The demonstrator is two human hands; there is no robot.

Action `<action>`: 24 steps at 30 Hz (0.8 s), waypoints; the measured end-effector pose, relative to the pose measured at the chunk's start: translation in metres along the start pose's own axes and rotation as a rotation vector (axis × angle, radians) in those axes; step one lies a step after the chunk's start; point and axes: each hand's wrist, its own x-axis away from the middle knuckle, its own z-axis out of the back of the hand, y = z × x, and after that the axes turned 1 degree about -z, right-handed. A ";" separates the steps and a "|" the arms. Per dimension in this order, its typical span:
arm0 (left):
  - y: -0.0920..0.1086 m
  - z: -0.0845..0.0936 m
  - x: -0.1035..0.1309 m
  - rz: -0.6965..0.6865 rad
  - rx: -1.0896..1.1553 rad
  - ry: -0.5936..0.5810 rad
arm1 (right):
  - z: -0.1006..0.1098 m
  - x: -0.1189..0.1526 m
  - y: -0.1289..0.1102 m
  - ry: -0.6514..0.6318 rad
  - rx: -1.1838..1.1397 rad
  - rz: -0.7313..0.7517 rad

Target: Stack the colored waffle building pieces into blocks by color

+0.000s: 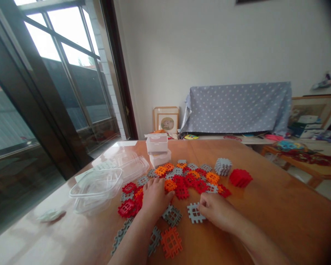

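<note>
My right hand (215, 208) is closed, its fingers pinching the edge of a light grey window-pattern building tile (195, 212) just over the table. Over the left part of a loose pile reaches my left hand (155, 195), thumb apart and fingers spread, resting on or just above the tiles. Around it lie a red tile (127, 208), an orange tile (170, 185) and a dark grey tile (172, 215). Closer to me is another orange tile (171, 242). Two stacks stand at the pile's right, one of grey tiles (223, 167) and one of red tiles (241, 178).
Clear plastic containers (96, 184) sit on the left of the wooden table (267, 198). White boxes (157, 143) are stacked behind the pile. A crumpled pale wrapper (51, 215) lies near the left edge. Beyond the table is a low cabinet under a dotted cloth (239, 106).
</note>
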 end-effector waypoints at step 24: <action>0.002 -0.001 -0.004 -0.067 0.253 0.118 | 0.053 -0.026 0.071 0.367 -0.065 -0.176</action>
